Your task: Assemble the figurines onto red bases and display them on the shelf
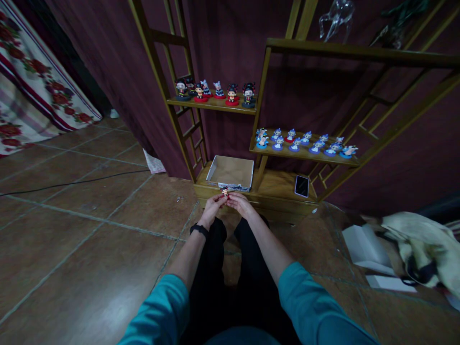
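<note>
Between my fingertips I hold a small figurine (224, 191) with dark hair and a red base. My left hand (213, 206) pinches it from the left side, a black band on that wrist. From the right, my right hand (240, 203) has its fingers closed on the same figurine. Just behind it, an open cardboard box (230, 168) sits on the cabinet's lower board; no figurine shows inside it. Similar figurines (232, 95) in red, black and blue stand on the upper left shelf (215, 104).
Several blue-and-white figurines (295, 144) line the lower right shelf (309, 154). A phone (301, 186) lies on the cabinet board. Clear glass horse-like ornament (337, 20) stands on the top shelf. White boxes (368, 249) and a pale cloth bag (424, 244) rest on the floor at right.
</note>
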### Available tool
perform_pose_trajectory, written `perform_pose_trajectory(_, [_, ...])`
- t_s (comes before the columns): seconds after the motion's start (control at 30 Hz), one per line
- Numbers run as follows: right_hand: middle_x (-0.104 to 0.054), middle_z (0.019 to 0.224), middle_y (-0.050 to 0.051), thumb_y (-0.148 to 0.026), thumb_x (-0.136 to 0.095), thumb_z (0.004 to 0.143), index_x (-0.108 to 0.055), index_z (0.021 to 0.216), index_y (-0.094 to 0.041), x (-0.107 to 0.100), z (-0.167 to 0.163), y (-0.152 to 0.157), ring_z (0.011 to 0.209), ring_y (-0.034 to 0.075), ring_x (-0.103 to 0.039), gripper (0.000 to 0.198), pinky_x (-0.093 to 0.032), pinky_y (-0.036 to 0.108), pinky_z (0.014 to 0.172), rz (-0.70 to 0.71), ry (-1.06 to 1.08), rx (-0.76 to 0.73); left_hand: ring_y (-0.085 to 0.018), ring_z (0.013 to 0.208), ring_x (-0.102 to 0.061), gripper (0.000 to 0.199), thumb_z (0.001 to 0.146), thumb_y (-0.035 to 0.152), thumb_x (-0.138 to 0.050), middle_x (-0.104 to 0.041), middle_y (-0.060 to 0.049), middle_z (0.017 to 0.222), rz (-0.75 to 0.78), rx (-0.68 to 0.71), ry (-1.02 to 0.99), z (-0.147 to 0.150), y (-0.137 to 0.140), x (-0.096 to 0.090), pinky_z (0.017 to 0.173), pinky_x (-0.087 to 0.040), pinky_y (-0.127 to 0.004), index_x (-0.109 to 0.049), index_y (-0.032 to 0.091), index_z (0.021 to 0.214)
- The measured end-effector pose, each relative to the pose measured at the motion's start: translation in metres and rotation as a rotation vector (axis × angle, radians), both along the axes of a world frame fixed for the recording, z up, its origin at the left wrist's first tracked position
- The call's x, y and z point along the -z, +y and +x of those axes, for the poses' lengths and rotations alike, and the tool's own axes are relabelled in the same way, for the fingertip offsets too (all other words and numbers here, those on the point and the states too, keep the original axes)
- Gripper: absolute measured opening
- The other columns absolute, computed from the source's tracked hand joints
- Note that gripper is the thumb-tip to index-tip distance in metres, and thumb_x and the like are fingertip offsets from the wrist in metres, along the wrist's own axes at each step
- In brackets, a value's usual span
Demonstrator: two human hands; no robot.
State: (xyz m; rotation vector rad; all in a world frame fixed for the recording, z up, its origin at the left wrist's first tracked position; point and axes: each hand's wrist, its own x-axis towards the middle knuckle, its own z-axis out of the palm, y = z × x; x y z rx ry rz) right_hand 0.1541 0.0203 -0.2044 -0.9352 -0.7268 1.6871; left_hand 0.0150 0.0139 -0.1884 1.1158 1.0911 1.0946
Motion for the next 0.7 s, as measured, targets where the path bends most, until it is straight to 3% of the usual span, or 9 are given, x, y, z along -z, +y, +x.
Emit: perform_pose_trajectory(0.7, [-0.067,0.068,0.0,-0.022,-0.065,0.07,-0.059,0.087,-0.018,-0.0014,0.0011,-0.0003,0.061,0.011,-0.064,0.018,-0.051,0.023,0.063,-0.034,-0.07,-0.006,-0.016,0.069,-0.057,0.044,0.06,0.047,-0.065,-0.066,-0.009,0.081,-0.035,0.015,-0.004,0.0003,0.0012,-0.0001,0.058,-0.04,-0.025,-0.065,0.013,0.088])
